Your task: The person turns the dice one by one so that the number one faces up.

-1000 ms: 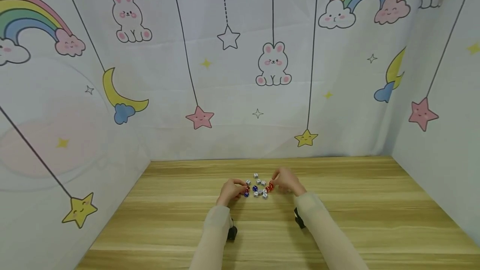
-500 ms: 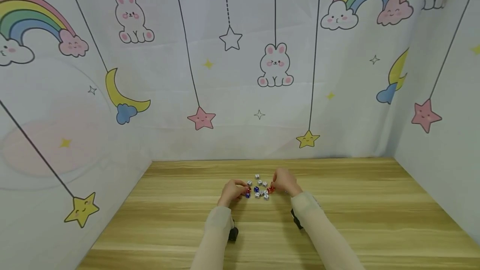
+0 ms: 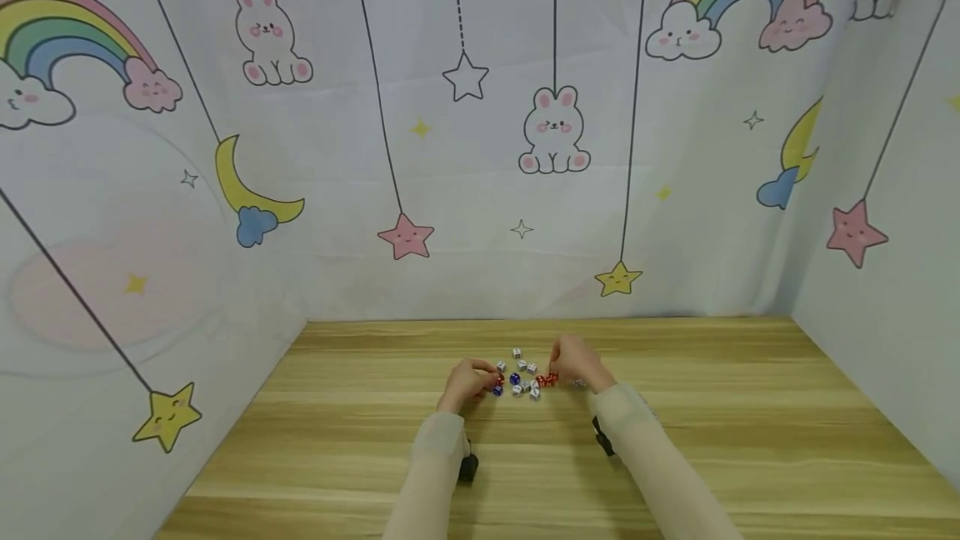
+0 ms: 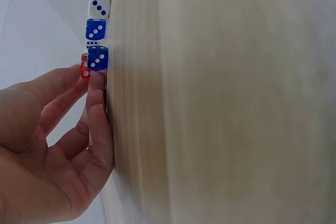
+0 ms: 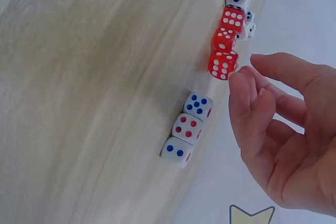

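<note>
In the left wrist view my left hand (image 4: pixel 63 145) pinches a red die (image 4: pixel 85 70) between thumb and fingers, right behind a blue die (image 4: pixel 97 58). Another blue die (image 4: pixel 96 29) and white dice (image 4: pixel 99 8) line up beyond it. On the other side of the cluster, my right hand (image 5: pixel 289 124) has its fingertips beside the end red die (image 5: pixel 223 65). A gap shows between that thumb and the die; the index fingertip lies at its edge. Two more red dice (image 5: pixel 224 39) adjoin it in a row.
Three white dice (image 5: pixel 187 128) stand in a short row by the right hand, apart from the cluster. Several white dice (image 3: pixel 517 353) sit in the middle of the wooden table (image 3: pixel 360 440). A printed cloth (image 3: pixel 465 273) rises along the table's back edge.
The right hand has shifted slightly to the right, and more of the red dice shows beside its fingertips. The left hand stays at its red die. The head view has drifted slightly.
</note>
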Demonstrator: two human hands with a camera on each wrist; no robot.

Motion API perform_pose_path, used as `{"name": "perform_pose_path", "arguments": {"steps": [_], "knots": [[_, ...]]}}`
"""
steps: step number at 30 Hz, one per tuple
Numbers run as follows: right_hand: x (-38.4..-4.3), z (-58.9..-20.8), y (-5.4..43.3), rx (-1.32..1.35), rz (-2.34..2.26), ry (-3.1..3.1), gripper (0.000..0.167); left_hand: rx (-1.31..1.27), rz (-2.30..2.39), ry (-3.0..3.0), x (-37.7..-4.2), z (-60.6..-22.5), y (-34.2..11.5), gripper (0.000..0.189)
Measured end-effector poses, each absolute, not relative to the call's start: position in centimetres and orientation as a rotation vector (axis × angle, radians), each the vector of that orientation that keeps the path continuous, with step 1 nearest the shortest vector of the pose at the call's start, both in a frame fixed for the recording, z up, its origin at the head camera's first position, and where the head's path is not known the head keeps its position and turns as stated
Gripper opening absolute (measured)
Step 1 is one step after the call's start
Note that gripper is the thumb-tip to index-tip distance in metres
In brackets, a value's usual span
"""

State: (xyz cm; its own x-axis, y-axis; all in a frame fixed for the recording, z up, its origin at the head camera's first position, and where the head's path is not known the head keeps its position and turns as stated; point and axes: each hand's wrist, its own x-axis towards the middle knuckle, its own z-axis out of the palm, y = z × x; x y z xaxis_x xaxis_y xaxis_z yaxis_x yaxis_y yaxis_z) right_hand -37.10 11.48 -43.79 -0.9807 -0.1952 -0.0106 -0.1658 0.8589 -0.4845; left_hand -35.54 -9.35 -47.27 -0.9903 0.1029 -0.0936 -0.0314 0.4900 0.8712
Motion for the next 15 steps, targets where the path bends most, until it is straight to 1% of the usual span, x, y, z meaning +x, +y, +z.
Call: {"name": "perform_pose_path", "arguments": {"steps": [7,15], "knots": [[-37.12,-43.88,11.38,-0.330,-0.751,2.958,0.003,0.063,1.508,2.605,-35.62,-47.41,-9.36,0.019],[-36.77,-43.12,11.89,-0.306,-0.655,2.947,0.007,0.062,1.522,2.595,-35.50,-47.21,-9.34,0.019]]}}
